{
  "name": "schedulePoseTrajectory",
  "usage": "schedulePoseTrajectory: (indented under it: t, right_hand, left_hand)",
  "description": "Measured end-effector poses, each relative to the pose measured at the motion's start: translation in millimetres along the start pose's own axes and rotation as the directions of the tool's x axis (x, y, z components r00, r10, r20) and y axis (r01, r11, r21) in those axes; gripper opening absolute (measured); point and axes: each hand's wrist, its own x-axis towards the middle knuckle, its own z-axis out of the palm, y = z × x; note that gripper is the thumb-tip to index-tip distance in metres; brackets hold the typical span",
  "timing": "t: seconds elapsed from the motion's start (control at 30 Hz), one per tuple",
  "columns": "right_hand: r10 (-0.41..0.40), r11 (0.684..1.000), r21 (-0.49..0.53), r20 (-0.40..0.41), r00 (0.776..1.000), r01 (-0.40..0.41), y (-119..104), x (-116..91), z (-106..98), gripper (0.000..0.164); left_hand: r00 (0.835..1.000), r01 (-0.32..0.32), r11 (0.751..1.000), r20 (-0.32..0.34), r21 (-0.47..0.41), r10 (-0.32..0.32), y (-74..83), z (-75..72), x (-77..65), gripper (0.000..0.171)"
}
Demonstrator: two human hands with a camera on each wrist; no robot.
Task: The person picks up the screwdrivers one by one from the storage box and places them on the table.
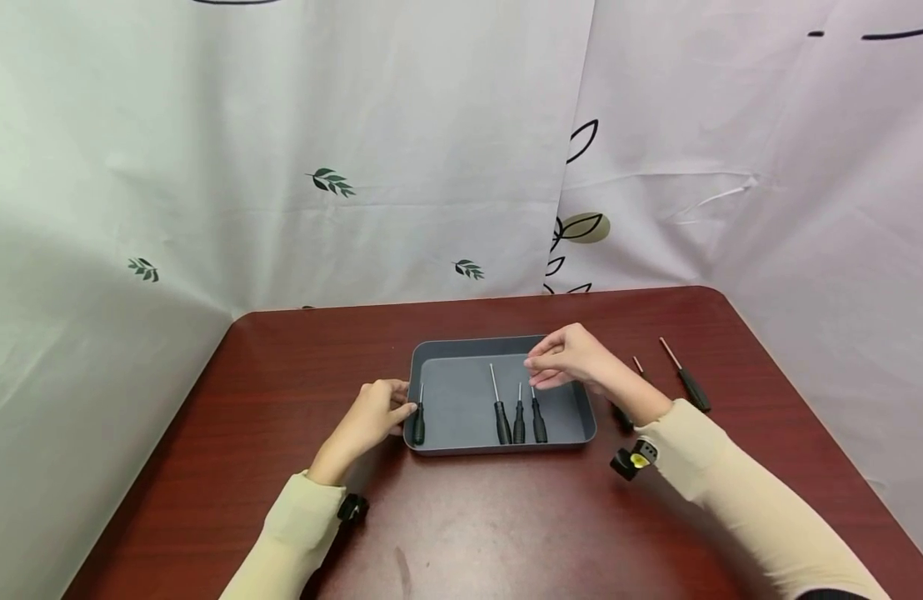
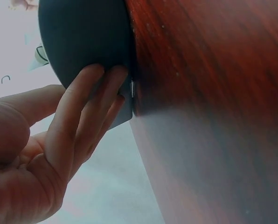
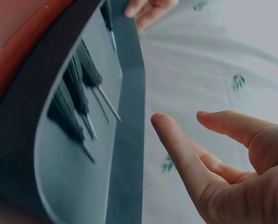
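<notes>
A grey rectangular tray point(image 1: 461, 392) lies on the table. My left hand point(image 1: 375, 410) grips its left wall: in the left wrist view the fingers point(image 2: 78, 112) press the outer side while the thumb reaches over the rim. Close to that thumb, a black-handled screwdriver point(image 1: 420, 423) lies inside the tray. Right of the tray's middle are three more, a longer screwdriver point(image 1: 502, 421), a short screwdriver point(image 1: 519, 423) and another screwdriver point(image 1: 539, 421). Above them hovers my right hand point(image 1: 570, 357). The right wrist view shows its thumb and fingers point(image 3: 176, 149) apart, holding nothing.
Right of the tray, a screwdriver point(image 1: 690, 383) lies on the reddish-brown table point(image 1: 506, 525). Another screwdriver point(image 1: 622, 419) is partly hidden under my right forearm. A white curtain point(image 1: 431, 125) with leaf prints hangs behind the table.
</notes>
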Motion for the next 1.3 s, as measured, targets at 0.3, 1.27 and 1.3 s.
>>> schedulePoseTrajectory:
  t: [0.3, 1.27, 1.3]
  right_hand:
    - [0.025, 1.0, 0.009, 0.064, 0.998, -0.026, -1, 14, 35, 0.02]
    - [0.119, 0.991, 0.057, 0.071, 0.99, -0.124, 11, 40, 116, 0.019]
    - [0.119, 0.991, 0.057, 0.063, 0.991, -0.123, 11, 41, 118, 0.022]
  left_hand:
    - [1.0, 0.008, 1.0, -0.006, 0.012, -0.008, 1.3, 0.5, 1.0, 0.04]
    - [1.0, 0.001, 1.0, -0.004, -0.019, -0.001, 0.3, 0.6, 0.5, 0.035]
    - [1.0, -0.002, 1.0, -0.005, -0.019, 0.002, 0.3, 0.4, 1.2, 0.035]
